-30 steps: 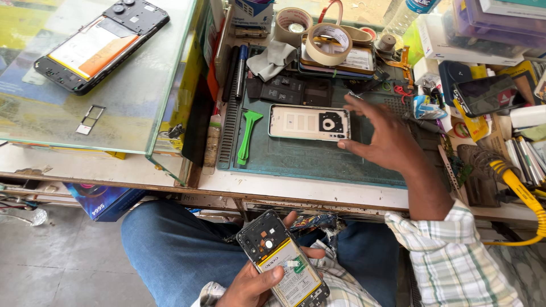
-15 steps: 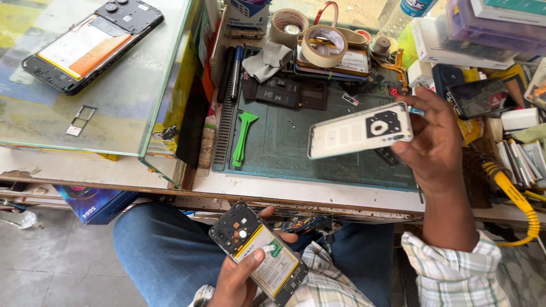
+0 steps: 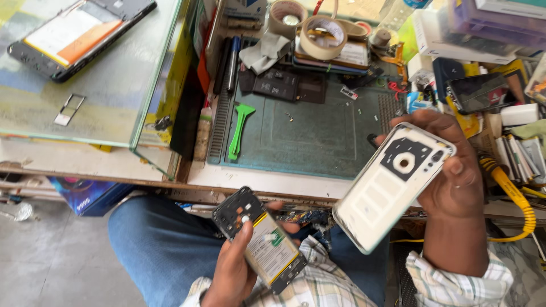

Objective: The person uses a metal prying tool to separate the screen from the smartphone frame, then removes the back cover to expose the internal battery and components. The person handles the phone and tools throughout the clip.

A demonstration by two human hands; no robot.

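Currently we are gripping the opened phone (image 3: 260, 244) in our left hand (image 3: 230, 273) over the lap; our right hand (image 3: 449, 170) is clamping the white back cover (image 3: 387, 190) past the green mat's (image 3: 307, 136) front right corner.

Bright daylight — glass top (image 3: 114, 85) glares, edges w/ slight blur.

The back cover (image 3: 392, 185) at right is white inside with a black camera patch. The opened phone (image 3: 259, 239) at lower centre is black with a white-and-yellow battery. The mat (image 3: 318, 136) is dull teal; the pry tool (image 3: 239, 128) bright green. Jeans (image 3: 159, 244) blue, shirt sleeves (image 3: 449, 284) pale checked.
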